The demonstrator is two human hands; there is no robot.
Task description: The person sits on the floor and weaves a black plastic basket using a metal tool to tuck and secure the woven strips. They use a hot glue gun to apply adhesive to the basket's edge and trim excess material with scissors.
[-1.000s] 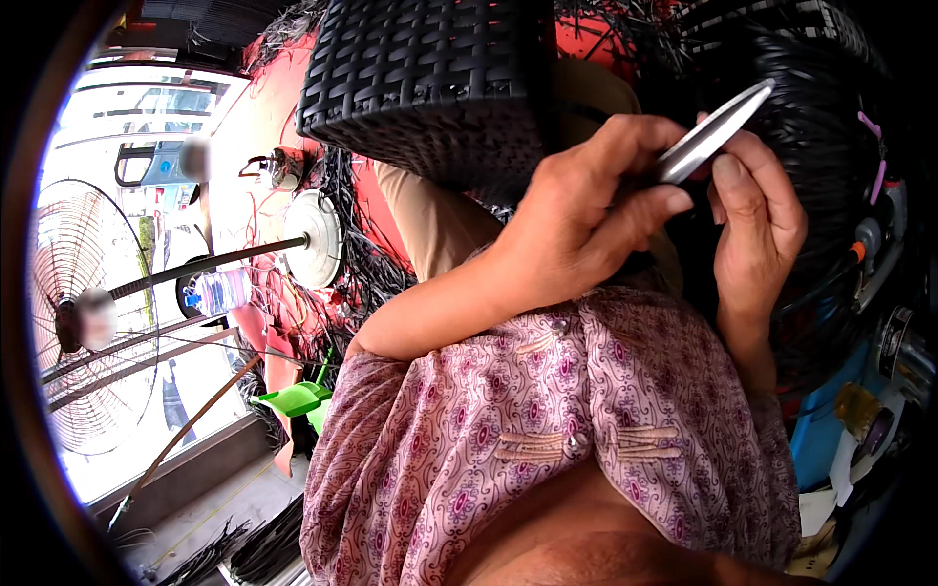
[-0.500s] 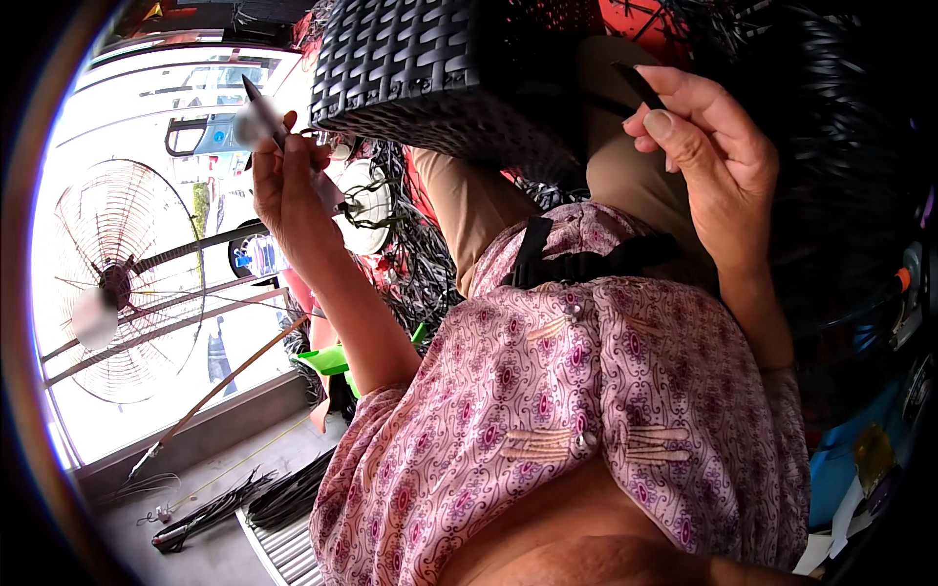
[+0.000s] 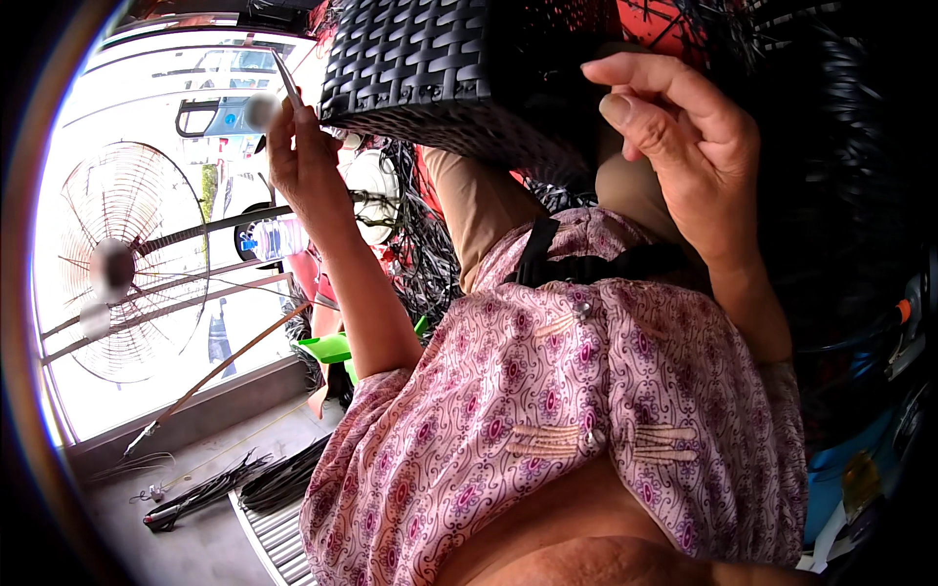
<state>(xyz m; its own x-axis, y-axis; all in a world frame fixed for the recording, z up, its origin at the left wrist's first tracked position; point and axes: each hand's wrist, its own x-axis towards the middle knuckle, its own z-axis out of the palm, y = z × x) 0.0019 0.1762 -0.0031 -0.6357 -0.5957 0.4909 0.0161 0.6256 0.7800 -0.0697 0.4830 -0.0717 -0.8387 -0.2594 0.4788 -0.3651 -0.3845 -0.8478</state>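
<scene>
My left hand (image 3: 308, 161) is raised at the left, its fingers closed on a slim pointed tool (image 3: 284, 78). The tool's narrow tip points up and left; its lower end is hidden in the fingers. At the right, my right hand (image 3: 699, 146) is held up with thumb and index finger apart, and I see nothing between them. Between the hands, above my lap, stands a black woven plastic basket (image 3: 405, 59). Its wall of flat interlaced strips faces me, and its right side falls into shadow. Neither hand touches it.
Tangled black strips (image 3: 430, 234) lie past my left forearm, beside a round white lid or tub (image 3: 373, 195). A large wire fan (image 3: 127, 264) stands at the left. Bundled black strips (image 3: 283, 474) and a green plastic piece (image 3: 327, 348) are lower left. Blue containers (image 3: 831, 479) sit lower right.
The dark strip seen between my right thumb and finger is gone from view, and those fingers have parted. My left hand has risen slightly, with the tool turned more upright.
</scene>
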